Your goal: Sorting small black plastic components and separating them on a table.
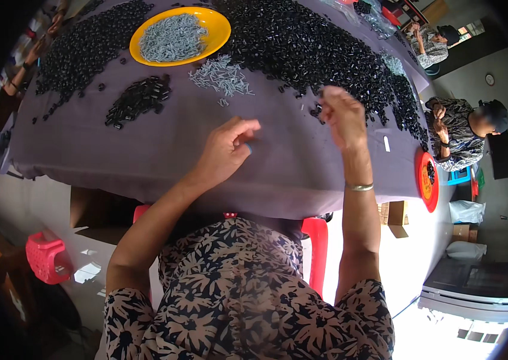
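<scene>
My left hand hovers over the near part of the purple-grey tablecloth. Its fingers are bent, with a gap between forefinger and thumb and nothing visible there; a bit of blue shows on one finger. To its right, my right hand is at the near edge of a wide heap of small black pieces. Motion blurs its fingers, drawn together; what they hold, if anything, I cannot make out. Beyond my left hand lie a loose pile of thin grey pins and a small pile of black tubular pieces.
A yellow plate of grey pins stands beyond the loose pins. Rounder black pieces cover the far left. A white strip and a red plate are at right. Two people work along the right side. A pink stool stands lower left.
</scene>
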{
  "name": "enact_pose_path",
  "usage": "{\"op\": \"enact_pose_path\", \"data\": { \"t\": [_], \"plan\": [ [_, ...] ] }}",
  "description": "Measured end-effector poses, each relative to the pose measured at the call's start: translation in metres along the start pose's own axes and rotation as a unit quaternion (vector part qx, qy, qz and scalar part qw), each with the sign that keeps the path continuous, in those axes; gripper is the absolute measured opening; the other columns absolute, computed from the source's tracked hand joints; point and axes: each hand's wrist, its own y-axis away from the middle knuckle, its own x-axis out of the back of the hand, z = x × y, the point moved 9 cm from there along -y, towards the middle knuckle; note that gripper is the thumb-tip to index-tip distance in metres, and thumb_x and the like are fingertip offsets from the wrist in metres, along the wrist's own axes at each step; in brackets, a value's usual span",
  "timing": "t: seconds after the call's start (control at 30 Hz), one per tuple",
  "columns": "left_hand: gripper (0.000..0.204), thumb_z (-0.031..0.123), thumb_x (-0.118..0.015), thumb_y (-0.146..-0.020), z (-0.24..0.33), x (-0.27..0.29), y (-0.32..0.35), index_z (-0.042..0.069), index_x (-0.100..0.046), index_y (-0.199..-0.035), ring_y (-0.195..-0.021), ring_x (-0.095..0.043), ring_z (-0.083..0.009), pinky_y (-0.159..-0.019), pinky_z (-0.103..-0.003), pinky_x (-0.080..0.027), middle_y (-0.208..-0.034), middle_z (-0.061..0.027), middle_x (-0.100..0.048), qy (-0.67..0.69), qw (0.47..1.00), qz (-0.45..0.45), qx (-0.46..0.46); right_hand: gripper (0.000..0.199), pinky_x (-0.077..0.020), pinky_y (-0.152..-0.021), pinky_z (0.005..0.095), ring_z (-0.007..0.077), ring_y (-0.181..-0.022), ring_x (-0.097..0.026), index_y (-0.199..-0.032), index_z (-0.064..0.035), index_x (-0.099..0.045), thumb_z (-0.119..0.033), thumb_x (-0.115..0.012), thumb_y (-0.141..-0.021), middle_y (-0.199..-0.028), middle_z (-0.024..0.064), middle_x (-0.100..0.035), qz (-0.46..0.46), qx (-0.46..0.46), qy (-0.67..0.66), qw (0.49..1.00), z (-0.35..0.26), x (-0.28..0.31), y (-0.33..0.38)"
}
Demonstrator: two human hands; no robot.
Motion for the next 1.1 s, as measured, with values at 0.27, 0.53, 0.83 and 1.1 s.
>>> {"op": "enact_pose_path", "data": {
  "t": [0.27, 0.53, 0.83, 1.1],
  "plan": [
    [0.027, -0.007, -0.066, -0.084, 0.008, 0.002, 0.003, 0.004, -0.065, -0.109, -0.08, -0.056, -0.0085, -0.067, -0.023, -0.046, -0.087, -0.001, -0.055, 0.092, 0.994, 0.035, -0.05, 0.015, -0.0435, -0.06, 0.0233, 0.0068, -0.069, -0.049, -0.1, -0.0018, -0.065, -0.016, -0.062, -0.096, -0.084, -0.0007, -0.058, -0.19, -0.283, -0.352, 0.872, 0.049, -0.128, 0.1],
    [0.027, -0.013, -0.061, -0.075, 0.008, 0.009, 0.008, 0.001, -0.066, -0.098, -0.074, -0.055, -0.0093, -0.062, -0.023, -0.045, -0.082, -0.0018, -0.055, 0.006, 0.999, 0.051, -0.02, 0.017, -0.0433, -0.051, 0.0206, 0.0057, -0.061, -0.05, -0.099, -0.0003, -0.067, -0.016, -0.064, -0.095, -0.076, -0.0003, -0.058, -0.156, -0.235, -0.191, 0.94, 0.057, -0.119, 0.1],
    [0.029, -0.011, -0.058, -0.07, 0.002, -0.005, 0.008, 0.003, -0.066, -0.094, -0.071, -0.059, -0.0176, -0.064, -0.03, -0.049, -0.084, -0.0041, -0.056, -0.06, 0.997, 0.005, -0.04, 0.011, -0.0462, -0.05, 0.025, 0.0069, -0.054, -0.057, -0.088, -0.002, -0.071, -0.012, -0.069, -0.085, -0.069, 0.0011, -0.066, 0.047, 0.105, 0.314, 0.942, 0.014, -0.007, 0.01],
    [0.02, -0.004, -0.061, -0.072, 0.011, -0.04, -0.031, 0.005, -0.06, -0.09, -0.073, -0.063, -0.0249, -0.066, -0.036, -0.05, -0.083, -0.0081, -0.056, -0.141, 0.988, -0.037, -0.046, 0.023, -0.0533, -0.069, 0.0362, 0.0267, -0.072, -0.069, -0.084, -0.0074, -0.074, -0.026, -0.079, -0.073, -0.076, 0.0079, -0.072, -0.059, -0.005, 0.5, 0.864, 0.044, -0.017, -0.044]
  ]
}}
